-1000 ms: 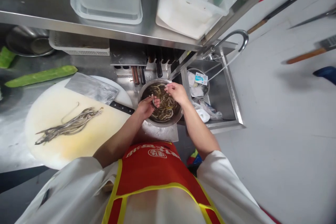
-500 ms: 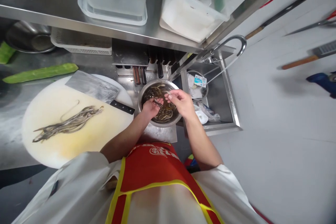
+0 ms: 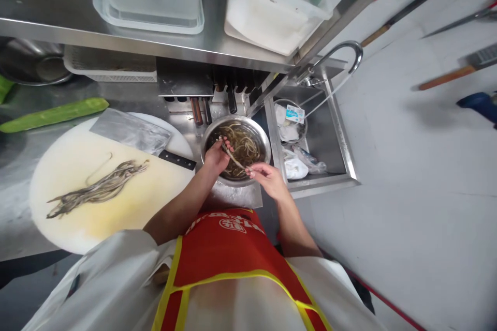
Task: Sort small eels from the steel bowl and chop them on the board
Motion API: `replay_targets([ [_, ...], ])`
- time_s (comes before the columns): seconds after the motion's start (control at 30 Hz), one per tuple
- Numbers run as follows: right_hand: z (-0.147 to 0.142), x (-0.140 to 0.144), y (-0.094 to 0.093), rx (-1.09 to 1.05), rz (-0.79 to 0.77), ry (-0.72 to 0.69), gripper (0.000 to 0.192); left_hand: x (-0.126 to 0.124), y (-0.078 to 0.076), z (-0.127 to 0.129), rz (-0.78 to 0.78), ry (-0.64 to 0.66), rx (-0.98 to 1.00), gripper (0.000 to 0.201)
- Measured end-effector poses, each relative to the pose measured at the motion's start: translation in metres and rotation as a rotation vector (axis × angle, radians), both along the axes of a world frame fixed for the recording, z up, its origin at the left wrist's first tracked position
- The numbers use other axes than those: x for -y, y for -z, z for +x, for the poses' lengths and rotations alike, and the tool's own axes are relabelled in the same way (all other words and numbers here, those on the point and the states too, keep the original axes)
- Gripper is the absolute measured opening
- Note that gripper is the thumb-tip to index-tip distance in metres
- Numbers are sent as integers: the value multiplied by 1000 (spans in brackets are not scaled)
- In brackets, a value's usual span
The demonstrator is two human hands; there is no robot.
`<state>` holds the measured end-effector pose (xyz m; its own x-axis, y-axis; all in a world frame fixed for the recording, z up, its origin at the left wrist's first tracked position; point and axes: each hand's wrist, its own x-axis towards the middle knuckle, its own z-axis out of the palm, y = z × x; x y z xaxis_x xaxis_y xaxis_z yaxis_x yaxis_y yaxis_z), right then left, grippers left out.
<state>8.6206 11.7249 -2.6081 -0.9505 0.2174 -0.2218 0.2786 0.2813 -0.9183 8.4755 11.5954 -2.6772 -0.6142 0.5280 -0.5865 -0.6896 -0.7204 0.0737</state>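
Note:
Over a steel bowl (image 3: 265, 137) of murky water, my hands stretch a small bundle of long, thin eel strips (image 3: 235, 159) between them. My left hand (image 3: 217, 157) is closed round one end, above the bowl's left side. At the bowl's near right rim, my right hand (image 3: 268, 179) pinches the other end. More pale and dark eel strips (image 3: 248, 146) lie in the water. On the round white cutting board (image 3: 128, 204) to the left rests a pile of grey-brown eel strips (image 3: 99, 186), with a cleaver (image 3: 134, 132) lying behind it.
A sink (image 3: 334, 158) on the right holds a bowl and plastic bags under a curved faucet (image 3: 355, 57). Knives stand in a rack (image 3: 186, 77) behind the bowl. A peeled green vegetable (image 3: 58, 115) lies behind the board. Plastic bins (image 3: 267, 15) stand on the shelf above.
My right hand has moved down from over the bowl to its near right rim, drawing the eel strips out straight. My left hand has risen slightly and moved a little left.

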Motion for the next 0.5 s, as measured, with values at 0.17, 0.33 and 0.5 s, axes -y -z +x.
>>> replay_targets([
  [0.17,5,-13,6,121,288,-362,22,9,-5,3,-76,5,-179,6],
  [0.33,-38,-29,17,213,710,-319,28,11,0,4,-147,-20,-270,8],
  [0.5,-89,-38,27,444,1083,-342,37,12,-11,21,-188,31,-245,20],
])
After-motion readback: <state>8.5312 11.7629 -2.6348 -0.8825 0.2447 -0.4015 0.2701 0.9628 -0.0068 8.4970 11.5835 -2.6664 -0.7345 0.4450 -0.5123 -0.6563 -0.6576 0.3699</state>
